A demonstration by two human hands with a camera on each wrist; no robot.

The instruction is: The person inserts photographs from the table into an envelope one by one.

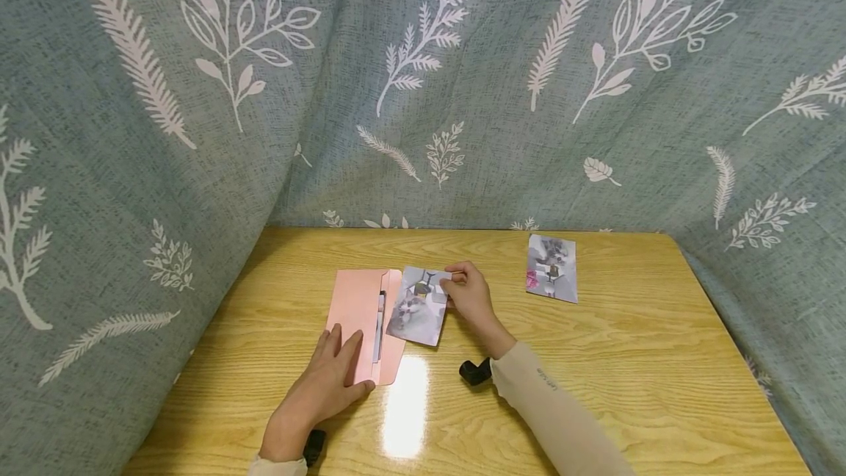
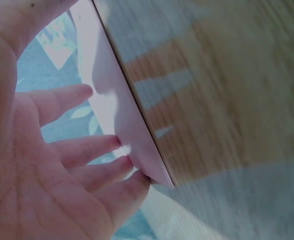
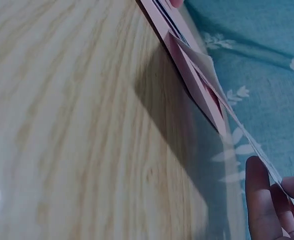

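A pink envelope [image 1: 350, 307] lies on the table, its flap folded out to the right and the edges of some cards showing in its opening. My left hand [image 1: 324, 377] rests on its lower left part with the fingers spread; in the left wrist view the fingertips [image 2: 107, 142] touch the pink paper. Between thumb and fingers my right hand [image 1: 472, 296] pinches the right edge of a grey printed card [image 1: 418, 311]. This card is tilted, and its left side overlaps the envelope's flap. The right wrist view shows the card [image 3: 252, 142] edge-on, raised above the table.
Another printed card [image 1: 551, 270], with a pink flower at its corner, lies at the back right of the wooden table [image 1: 628, 358]. A leaf-patterned curtain [image 1: 423, 94] hangs behind the table and along both sides. Black wrist devices [image 1: 474, 372] sit on both wrists.
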